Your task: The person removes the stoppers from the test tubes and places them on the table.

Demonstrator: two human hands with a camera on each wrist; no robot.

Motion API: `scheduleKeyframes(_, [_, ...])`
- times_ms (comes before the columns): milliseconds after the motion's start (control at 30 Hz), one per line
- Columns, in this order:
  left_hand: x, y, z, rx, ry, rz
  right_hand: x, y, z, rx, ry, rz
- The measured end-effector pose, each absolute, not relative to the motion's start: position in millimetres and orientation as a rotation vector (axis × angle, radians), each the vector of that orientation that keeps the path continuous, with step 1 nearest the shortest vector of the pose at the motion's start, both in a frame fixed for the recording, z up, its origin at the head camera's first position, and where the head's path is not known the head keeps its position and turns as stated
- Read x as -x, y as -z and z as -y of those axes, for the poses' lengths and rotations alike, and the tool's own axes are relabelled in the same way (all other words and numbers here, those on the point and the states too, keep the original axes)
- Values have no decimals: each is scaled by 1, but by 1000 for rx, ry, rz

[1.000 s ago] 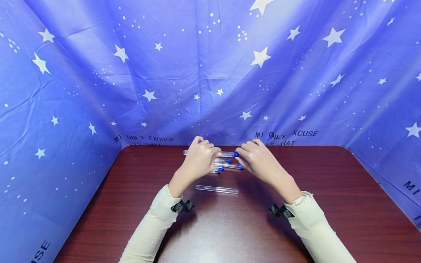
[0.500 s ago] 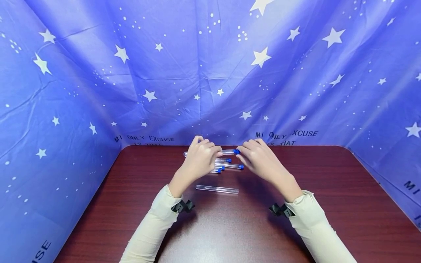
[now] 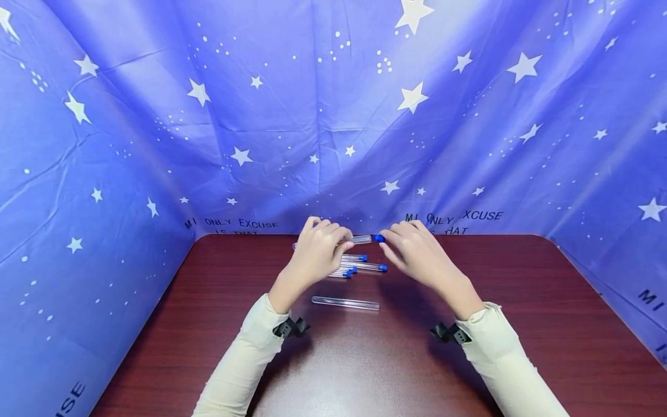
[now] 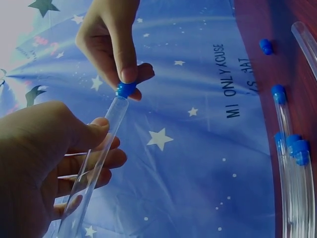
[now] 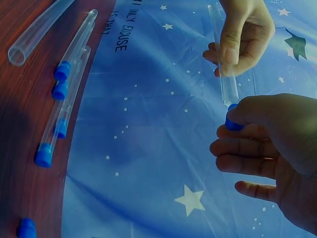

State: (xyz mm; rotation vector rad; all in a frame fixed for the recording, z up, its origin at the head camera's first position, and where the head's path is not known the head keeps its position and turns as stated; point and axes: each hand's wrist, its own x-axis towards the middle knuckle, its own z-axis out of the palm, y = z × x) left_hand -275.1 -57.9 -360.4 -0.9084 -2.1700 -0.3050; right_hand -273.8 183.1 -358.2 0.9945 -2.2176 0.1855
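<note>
My left hand (image 3: 321, 246) grips a clear test tube (image 4: 94, 173) between thumb and fingers, raised over the table's far edge. The tube's mouth points toward my right hand (image 3: 417, 252). Thumb and forefinger of that hand pinch a blue cap (image 5: 234, 117) right at the mouth, in line with the tube. Nearer me, an uncapped test tube (image 3: 345, 303) lies on the table. Beyond it lie several test tubes (image 3: 359, 266) with blue caps, partly hidden by my left hand in the head view. A loose blue cap (image 4: 266, 46) rests on the table.
The dark red wooden table (image 3: 344, 370) ends close behind my hands. A blue curtain (image 3: 333, 116) with white stars hangs behind it and along both sides.
Both hands keep their holds. My right hand has shifted slightly right with the cap, and the tube's capped end has risen a little. More of the cap's stem shows at the tube's mouth.
</note>
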Motion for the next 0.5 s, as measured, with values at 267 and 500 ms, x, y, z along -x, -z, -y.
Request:
scheduleKeyframes(267, [274, 366, 56, 965, 234, 2274, 276, 359, -198, -974, -214, 2319])
scheduleKeyframes(500, [275, 371, 56, 1022, 101, 2334, 282, 366, -209, -970, -247, 2474])
